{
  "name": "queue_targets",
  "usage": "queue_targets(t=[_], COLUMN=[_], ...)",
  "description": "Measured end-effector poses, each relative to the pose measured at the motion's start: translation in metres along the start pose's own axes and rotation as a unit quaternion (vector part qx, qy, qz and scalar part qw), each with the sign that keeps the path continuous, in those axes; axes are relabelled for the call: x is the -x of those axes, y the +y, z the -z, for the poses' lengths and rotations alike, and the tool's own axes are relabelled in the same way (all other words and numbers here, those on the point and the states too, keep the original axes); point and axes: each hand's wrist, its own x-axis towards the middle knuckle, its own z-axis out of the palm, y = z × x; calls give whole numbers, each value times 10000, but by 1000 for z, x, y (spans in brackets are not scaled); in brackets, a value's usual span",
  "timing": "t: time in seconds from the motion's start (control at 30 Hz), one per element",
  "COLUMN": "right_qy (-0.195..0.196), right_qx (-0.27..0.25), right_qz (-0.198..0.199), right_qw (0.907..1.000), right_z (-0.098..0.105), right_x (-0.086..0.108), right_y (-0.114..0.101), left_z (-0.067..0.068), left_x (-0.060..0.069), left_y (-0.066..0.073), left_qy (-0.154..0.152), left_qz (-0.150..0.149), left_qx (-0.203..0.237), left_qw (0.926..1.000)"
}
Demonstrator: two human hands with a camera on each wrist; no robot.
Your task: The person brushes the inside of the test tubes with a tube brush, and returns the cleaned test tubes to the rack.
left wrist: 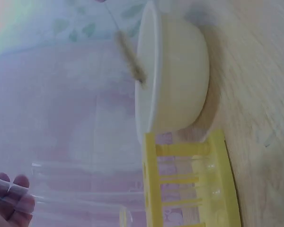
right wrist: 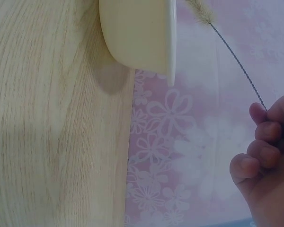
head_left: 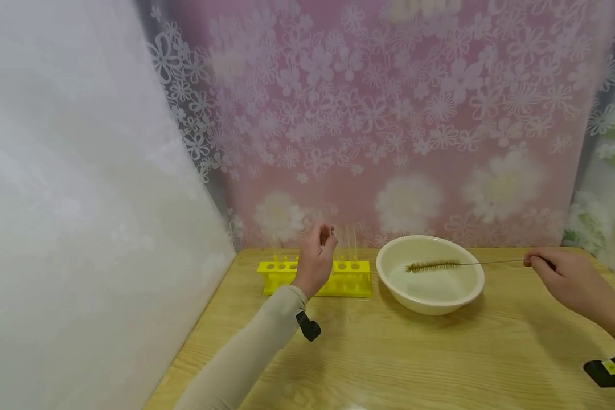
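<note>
My left hand is raised over the yellow test tube rack, its fingers curled round a clear glass test tube. Whether that tube's lower end sits in the rack, I cannot tell. Other clear test tubes stand upright in the rack's holes, partly behind the hand. Out to the right, my right hand grips the thin twisted-wire handle of a test tube brush. The brush lies level in the air, its tan bristles over the cream bowl. Shadow hides the handle's end inside the palm.
The bowl stands on the wood-grain table, just right of the rack. A pink flowered sheet hangs behind the table's back edge, and a pale sheet closes off the left side.
</note>
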Motion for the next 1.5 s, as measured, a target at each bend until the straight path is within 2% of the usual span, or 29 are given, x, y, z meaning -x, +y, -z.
queue_targets(t=[0.17, 0.37, 0.5, 0.63, 0.87, 1.0, 1.17, 1.33, 1.5], right_qy=[31, 93, 98, 115, 274, 383, 305, 239, 115], right_qx=[94, 53, -16, -91, -92, -131, -293, -493, -534], right_qz=[-23, -44, -88, -74, -1, 50, 1, 93, 74], right_qw=[9999, 9999, 9999, 9999, 9996, 9992, 9991, 9985, 9985], right_z=[3, 1, 0, 0, 3, 3, 1, 2, 5], right_x=[-1, 0, 4, 6, 7, 7, 9, 11, 12], right_y=[-3, -8, -9, -10, -13, -13, -14, -14, -14], left_z=[-7, -12, -18, -22, -34, -43, -54, -64, -73], left_x=[11, 27, 40, 47, 51, 50, 46, 43, 38], left_y=[3, -6, -14, -18, -24, -26, -30, -34, -33], left_qy=[-497, -911, -1322, -1688, -2296, -2501, -2639, -2647, -2585], left_qz=[-18, -195, -178, 9, 271, 323, 248, 152, 158], left_qx=[2, -466, -918, -1206, -1922, -2317, -2705, -2924, -3014], left_qw=[9988, 9946, 9868, 9782, 9537, 9395, 9255, 9188, 9176])
